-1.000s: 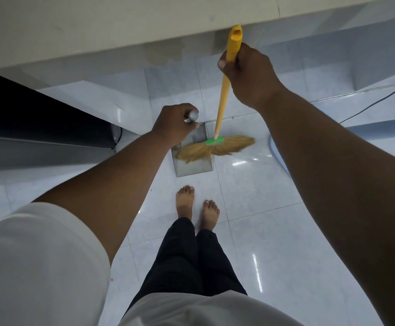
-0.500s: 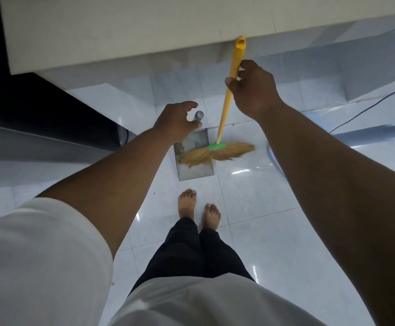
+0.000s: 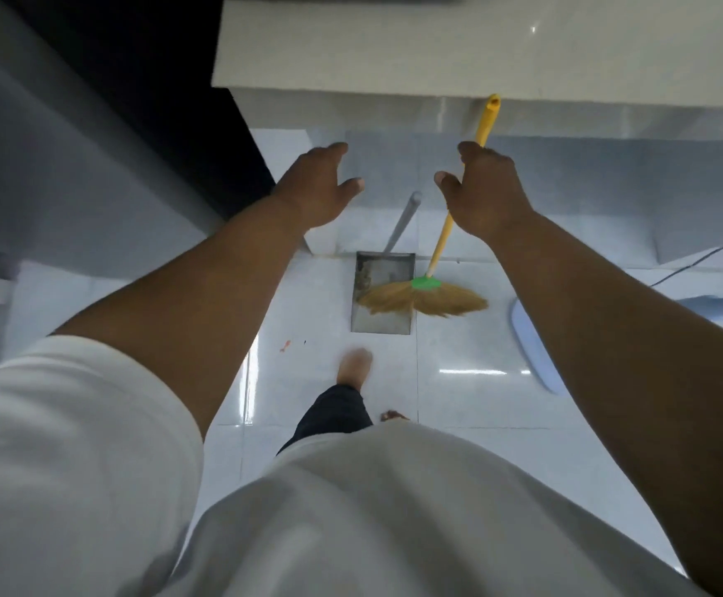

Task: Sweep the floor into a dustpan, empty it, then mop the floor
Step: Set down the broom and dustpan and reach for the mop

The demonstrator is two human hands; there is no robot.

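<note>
A metal dustpan (image 3: 387,265) stands on the white tiled floor (image 3: 471,398) with its grey handle (image 3: 402,221) leaning up against the counter. My left hand (image 3: 316,187) hovers above that handle, fingers spread, touching nothing. My right hand (image 3: 482,191) grips the yellow broom handle (image 3: 487,122) near its top. The straw broom head (image 3: 424,297) with a green collar rests partly over the dustpan's mouth. Dirt lies in the pan's left side.
A pale counter (image 3: 437,49) overhangs the floor ahead. A dark cabinet side (image 3: 170,101) stands at left. A light blue curved object (image 3: 532,346) and a thin cable (image 3: 695,260) lie at right. A small orange scrap (image 3: 284,346) lies on the tile near my bare foot (image 3: 353,366).
My left hand has let go of the dustpan handle and lifted away, fingers spread. The dustpan stands on its own. One foot has stepped forward.
</note>
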